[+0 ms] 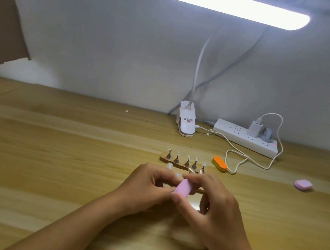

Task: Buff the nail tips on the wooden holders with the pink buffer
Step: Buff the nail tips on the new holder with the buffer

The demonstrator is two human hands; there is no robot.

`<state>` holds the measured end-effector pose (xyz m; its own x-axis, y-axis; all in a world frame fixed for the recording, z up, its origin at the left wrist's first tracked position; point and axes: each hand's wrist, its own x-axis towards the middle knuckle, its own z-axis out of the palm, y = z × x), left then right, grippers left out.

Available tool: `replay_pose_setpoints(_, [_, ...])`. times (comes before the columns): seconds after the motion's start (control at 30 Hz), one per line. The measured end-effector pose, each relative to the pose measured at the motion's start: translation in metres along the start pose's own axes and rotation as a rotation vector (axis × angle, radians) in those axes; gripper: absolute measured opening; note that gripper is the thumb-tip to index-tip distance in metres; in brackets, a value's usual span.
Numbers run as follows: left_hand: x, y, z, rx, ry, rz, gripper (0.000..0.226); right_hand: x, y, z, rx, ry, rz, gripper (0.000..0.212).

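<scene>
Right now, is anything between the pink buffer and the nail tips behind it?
Only the person's own fingertips; the right hand pinches the pink buffer just in front of the nail tips.

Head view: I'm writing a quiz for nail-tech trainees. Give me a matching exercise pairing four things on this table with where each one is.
Things
1. pink oval buffer
2. orange oval block
3. lilac square pad
4. white power strip

Places
a. at the back, along the wall
b. alone, far right on the wooden table
c. just right of the wooden holder
d. pinched in the right hand

Pairs: 1-d, 2-c, 3-b, 4-a
</scene>
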<state>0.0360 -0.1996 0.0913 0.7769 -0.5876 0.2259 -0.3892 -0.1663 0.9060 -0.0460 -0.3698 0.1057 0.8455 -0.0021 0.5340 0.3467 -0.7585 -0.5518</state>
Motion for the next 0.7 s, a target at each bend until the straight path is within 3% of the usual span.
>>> replay_pose_setpoints(0.17, [0.0001,-0.0014,0.0010,-0.010,0.022,-0.014,0.008,0.0026,0.0043,-0.0021,-0.005,0.048,0.071,0.034])
replay_pose_setpoints(0.27, [0.0008,-0.0012,0.0013,-0.009,0.012,-0.011,0.014,-0.0004,0.0006,0.0018,-0.044,0.003,-0.002,0.033])
replay_pose_setpoints(0.47, [0.0000,-0.0018,0.0008,0.057,0.015,0.004,0.014,0.0023,0.0037,-0.0006,-0.042,0.038,0.052,0.042])
replay_pose_setpoints(0.57, [0.0003,-0.0013,0.0012,0.052,0.002,-0.001,0.018,0.0002,-0.0006,0.0013,-0.021,-0.025,-0.002,0.033])
replay_pose_setpoints(0.7, [0.0005,-0.0034,0.0011,0.080,0.007,0.005,0.011,0.0044,0.0059,-0.0022,-0.003,0.047,0.081,0.027])
